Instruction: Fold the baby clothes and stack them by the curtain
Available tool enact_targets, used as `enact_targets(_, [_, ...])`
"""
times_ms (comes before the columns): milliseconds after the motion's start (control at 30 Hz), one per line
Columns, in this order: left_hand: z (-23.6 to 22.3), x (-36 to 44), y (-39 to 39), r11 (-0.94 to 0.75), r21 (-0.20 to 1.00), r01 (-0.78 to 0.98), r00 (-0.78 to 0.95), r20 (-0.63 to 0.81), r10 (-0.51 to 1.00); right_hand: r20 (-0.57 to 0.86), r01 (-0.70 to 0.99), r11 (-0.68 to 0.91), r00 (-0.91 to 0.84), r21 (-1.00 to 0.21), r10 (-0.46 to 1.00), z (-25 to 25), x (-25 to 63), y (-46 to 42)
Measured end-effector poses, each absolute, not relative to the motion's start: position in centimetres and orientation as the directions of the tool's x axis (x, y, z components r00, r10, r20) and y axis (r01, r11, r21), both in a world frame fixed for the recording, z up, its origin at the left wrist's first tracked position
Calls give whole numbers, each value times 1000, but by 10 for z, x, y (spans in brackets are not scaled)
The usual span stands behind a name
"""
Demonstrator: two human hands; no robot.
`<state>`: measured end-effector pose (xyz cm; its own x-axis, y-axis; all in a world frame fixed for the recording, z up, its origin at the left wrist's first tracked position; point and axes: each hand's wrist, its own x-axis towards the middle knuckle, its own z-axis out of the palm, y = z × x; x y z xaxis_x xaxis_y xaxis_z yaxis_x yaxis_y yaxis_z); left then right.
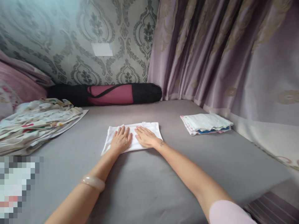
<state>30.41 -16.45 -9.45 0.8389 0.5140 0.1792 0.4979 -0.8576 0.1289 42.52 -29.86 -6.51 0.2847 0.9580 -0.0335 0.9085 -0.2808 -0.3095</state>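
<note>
A folded white cloth (133, 146) lies on the grey bed surface (149, 183) in front of me. My left hand (121, 139) rests palm down on its left half, with the fingers stretched out and pointing away. On the right half, my right hand (145, 137) also lies flat, its fingers pointing up and to the left. A strip of cloth shows between the two hands. What lies beneath the palms is hidden. Farther right sits a stack of folded cloths (205, 122), white on top with blue and pink edges below.
At the left is a heap of patterned fabric (46, 119), with pink bedding (21, 81) behind it. A long black and maroon bag (111, 94) lies along the wallpapered wall. Purple curtains (210, 56) hang down the right side. A pixelated patch covers the lower left corner.
</note>
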Motion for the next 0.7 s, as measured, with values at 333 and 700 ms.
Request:
enact_targets(333, [-91,288,-153,-836,132,532,823,152,548,16,855,-425,450,-297,893,-76,455,-332])
enact_targets(700, [-63,298,-164,-815,65,576,813,56,579,-8,803,-414,455,-428,891,-52,468,-329])
